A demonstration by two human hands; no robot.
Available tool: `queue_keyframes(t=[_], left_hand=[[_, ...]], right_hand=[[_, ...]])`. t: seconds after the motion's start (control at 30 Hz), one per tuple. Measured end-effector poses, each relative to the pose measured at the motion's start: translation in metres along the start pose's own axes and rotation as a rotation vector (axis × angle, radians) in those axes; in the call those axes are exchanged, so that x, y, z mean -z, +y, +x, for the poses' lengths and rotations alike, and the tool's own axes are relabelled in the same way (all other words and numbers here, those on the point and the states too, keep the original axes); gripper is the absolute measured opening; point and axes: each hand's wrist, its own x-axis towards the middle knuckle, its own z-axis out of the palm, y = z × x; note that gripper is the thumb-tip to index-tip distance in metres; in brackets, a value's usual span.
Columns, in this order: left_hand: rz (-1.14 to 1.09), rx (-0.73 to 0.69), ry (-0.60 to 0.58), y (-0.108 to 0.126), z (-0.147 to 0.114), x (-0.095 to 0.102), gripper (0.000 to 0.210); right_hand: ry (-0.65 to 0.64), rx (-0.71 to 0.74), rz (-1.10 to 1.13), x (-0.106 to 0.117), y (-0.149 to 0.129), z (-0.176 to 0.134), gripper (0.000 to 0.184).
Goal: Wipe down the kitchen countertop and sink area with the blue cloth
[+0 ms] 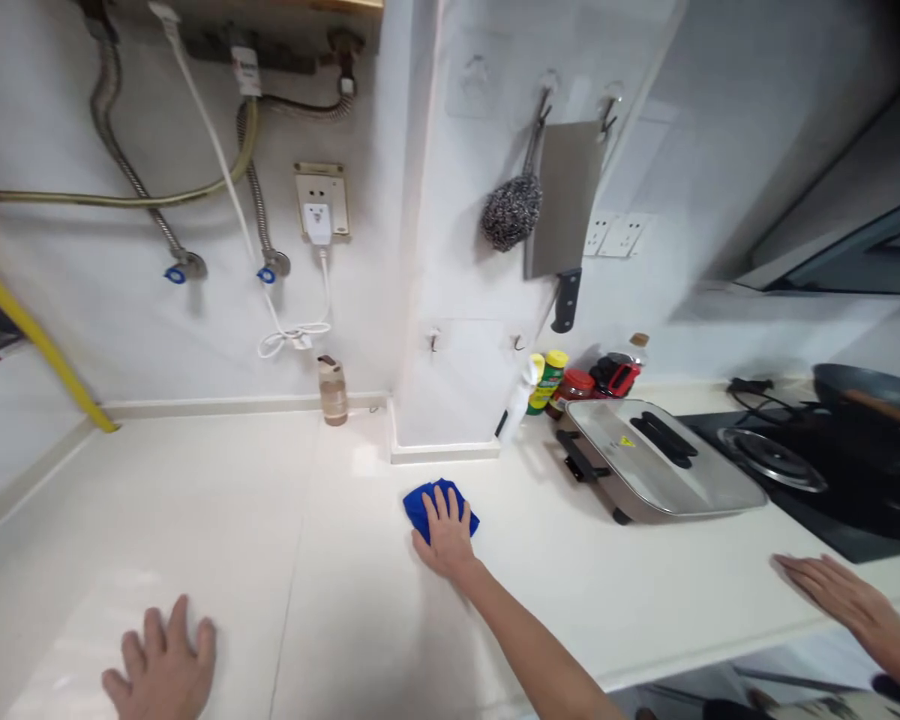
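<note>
On the white countertop [360, 600], my right hand [446, 535] holds down a blue cloth [418, 508] with its fingers spread over it. Part of the cloth is hidden under the palm. At the lower left, my left hand [166, 665] is open, fingers apart, over the counter and holding nothing. Its wrist is cut off by the frame's bottom edge.
Beside the pillar are a white spray bottle [521, 398] and a lidded electric pan [664, 455]. A cleaver [565, 200] and steel scrubber [511, 212] hang above. A small bottle [333, 390] stands by the wall. Another person's hand [832, 590] rests near the stove [862, 500].
</note>
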Motion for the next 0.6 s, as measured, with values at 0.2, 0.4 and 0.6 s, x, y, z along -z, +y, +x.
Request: queue_keyframes(t=[0.2,0.4,0.6], left_hand=[[-0.102,-0.006,0.052,-0.006,-0.002,-0.008,0.076],[-0.077,-0.003,0.064,-0.009,0.001,-0.016,0.076],[-0.049,-0.006,0.084,-0.014,0.000,-0.027,0.072]], right_hand=[[0.062,0.226,-0.044,0.003,0.063,-0.018,0.068],[0.032,-0.230,-0.160,0.009,0.122,0.013,0.067],[0.052,-0.483,-0.173,0.006,0.113,0.060,0.071]])
